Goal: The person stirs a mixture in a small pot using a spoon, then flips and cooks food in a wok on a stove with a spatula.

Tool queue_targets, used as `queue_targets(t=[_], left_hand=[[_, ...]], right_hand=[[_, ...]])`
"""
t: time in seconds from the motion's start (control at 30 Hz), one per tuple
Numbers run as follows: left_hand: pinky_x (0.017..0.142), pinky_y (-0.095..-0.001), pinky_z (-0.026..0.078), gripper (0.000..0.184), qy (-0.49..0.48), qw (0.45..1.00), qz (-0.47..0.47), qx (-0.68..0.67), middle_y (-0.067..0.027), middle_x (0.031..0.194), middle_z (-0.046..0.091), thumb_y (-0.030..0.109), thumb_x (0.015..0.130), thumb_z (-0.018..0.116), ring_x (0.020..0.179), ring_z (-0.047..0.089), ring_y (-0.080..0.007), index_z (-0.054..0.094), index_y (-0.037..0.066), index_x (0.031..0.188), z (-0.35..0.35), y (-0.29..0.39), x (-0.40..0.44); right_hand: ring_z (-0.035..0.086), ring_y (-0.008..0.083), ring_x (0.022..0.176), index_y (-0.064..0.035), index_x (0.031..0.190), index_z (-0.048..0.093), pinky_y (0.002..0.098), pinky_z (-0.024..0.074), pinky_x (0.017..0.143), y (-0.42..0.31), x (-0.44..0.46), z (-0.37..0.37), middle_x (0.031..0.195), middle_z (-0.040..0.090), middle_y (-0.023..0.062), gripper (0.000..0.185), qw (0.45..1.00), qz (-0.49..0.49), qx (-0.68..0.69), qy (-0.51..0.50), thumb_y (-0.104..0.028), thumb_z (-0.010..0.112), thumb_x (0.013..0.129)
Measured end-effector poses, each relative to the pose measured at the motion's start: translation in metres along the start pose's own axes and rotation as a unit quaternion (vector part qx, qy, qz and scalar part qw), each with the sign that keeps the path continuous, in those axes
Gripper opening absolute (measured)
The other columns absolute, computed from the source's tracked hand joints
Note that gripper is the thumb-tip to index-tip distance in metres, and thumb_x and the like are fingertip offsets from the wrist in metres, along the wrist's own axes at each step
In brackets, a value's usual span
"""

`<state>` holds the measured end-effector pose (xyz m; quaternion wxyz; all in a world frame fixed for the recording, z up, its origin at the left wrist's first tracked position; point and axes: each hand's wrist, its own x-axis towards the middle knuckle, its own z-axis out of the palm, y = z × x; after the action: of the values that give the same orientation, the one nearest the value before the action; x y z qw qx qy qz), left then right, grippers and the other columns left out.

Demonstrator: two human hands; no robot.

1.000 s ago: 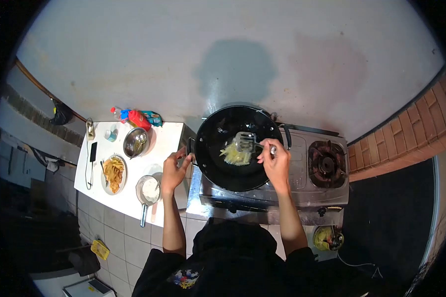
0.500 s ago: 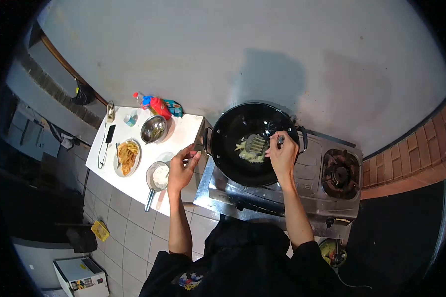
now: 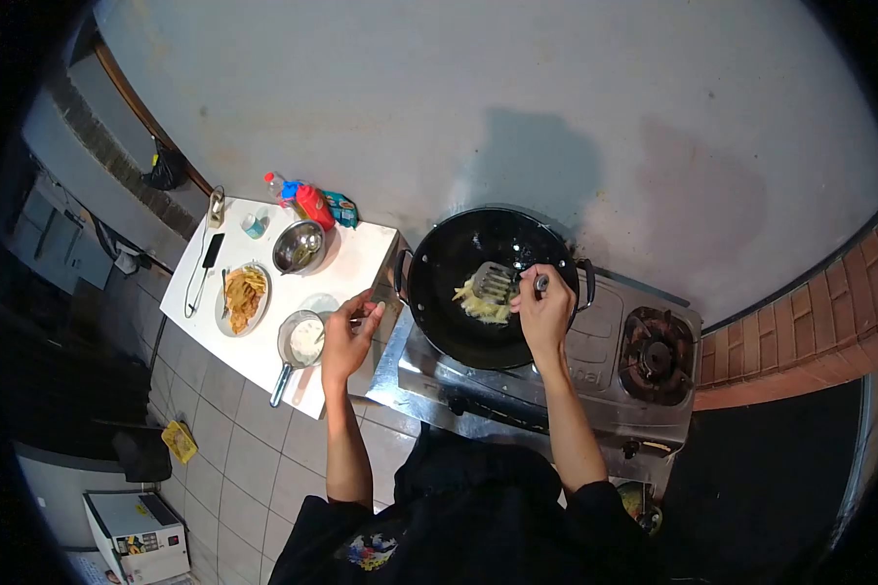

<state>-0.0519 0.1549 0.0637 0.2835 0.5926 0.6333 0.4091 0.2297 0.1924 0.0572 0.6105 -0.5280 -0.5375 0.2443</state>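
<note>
A black two-handled wok (image 3: 458, 336) sits on the left side of the gas stove. Inside it lies a clump of pale yellow strips (image 3: 483, 307). My right hand (image 3: 546, 302) is closed on the handle of a slotted spatula (image 3: 496, 281), whose head rests over the strips. To the left of the wok, my left hand (image 3: 349, 341) is raised near the table's edge with its fingers partly bent and apart, touching neither the wok nor the pan. Next to it is a small saucepan (image 3: 302, 339) with white batter.
On the white table (image 3: 249, 366) are a plate of fried food (image 3: 244, 299), a metal bowl (image 3: 299, 247), a phone (image 3: 214, 251), a cup (image 3: 253, 226) and bottles (image 3: 312, 204). A bare burner (image 3: 657, 356) is on the right. The wall rises behind the stove.
My left hand has come off the wok's left handle and moved left of it. The spatula has shifted over the strips in the wok. The camera view has turned somewhat.
</note>
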Motion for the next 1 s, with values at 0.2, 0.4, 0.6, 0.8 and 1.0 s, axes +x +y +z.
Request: queue_targets(t=[0.2,0.4,0.6,0.8,1.0], left_hand=[[0.072,-0.0277,0.051,0.041,-0.017,1.0,0.002,0.008,-0.0102,0.087,0.068,0.019,0.088,0.069,0.08,0.064,-0.0141,0.061,-0.005,0.121,0.007,0.003,0.007],[0.07,-0.0272,0.05,0.041,-0.008,1.0,0.0,0.005,-0.0091,0.087,0.068,0.02,0.089,0.068,0.078,0.064,-0.0134,0.061,-0.005,0.12,0.009,0.001,0.016],[0.069,-0.0263,0.051,0.04,0.002,1.0,0.002,0.001,-0.0072,0.086,0.066,0.021,0.09,0.067,0.077,0.063,-0.0124,0.061,-0.006,0.12,0.01,-0.001,0.026],[0.07,-0.0269,0.051,0.039,-0.003,1.0,-0.001,0.004,-0.008,0.085,0.066,0.02,0.09,0.067,0.077,0.063,-0.0124,0.061,-0.006,0.118,0.015,-0.002,0.028],[0.07,-0.0267,0.051,0.038,0.002,1.0,-0.001,0.007,-0.0084,0.084,0.066,0.019,0.09,0.067,0.077,0.063,-0.0124,0.062,-0.007,0.117,0.015,0.002,0.029]], right_hand=[[0.066,0.0186,0.052,0.0065,0.085,0.059,0.028,0.051,0.041,-0.002,-0.001,0.006,0.071,0.062,0.0123,0.009,0.999,0.045,0.021,0.002,-0.002,0.058,0.088],[0.065,0.0183,0.051,0.0041,0.084,0.059,0.0271,0.0481,0.044,0.006,0.006,0.023,0.067,0.061,0.0103,0.006,0.999,0.003,0.03,0.03,-0.001,0.06,0.088],[0.065,0.0192,0.049,0.0041,0.084,0.059,0.0292,0.0464,0.043,-0.003,0.007,0.012,0.065,0.059,0.011,0.004,0.996,0.005,0.08,0.028,0.002,0.061,0.086],[0.063,0.0162,0.048,0.0044,0.08,0.059,0.0272,0.0477,0.043,0.004,-0.002,0.0,0.065,0.06,0.0098,0.006,1.0,0.007,-0.008,0.014,0.002,0.065,0.08],[0.062,0.0154,0.047,0.004,0.079,0.06,0.0266,0.0445,0.041,-0.002,-0.001,0.013,0.065,0.06,0.0085,0.005,1.0,-0.002,0.015,0.011,0.002,0.064,0.081]])
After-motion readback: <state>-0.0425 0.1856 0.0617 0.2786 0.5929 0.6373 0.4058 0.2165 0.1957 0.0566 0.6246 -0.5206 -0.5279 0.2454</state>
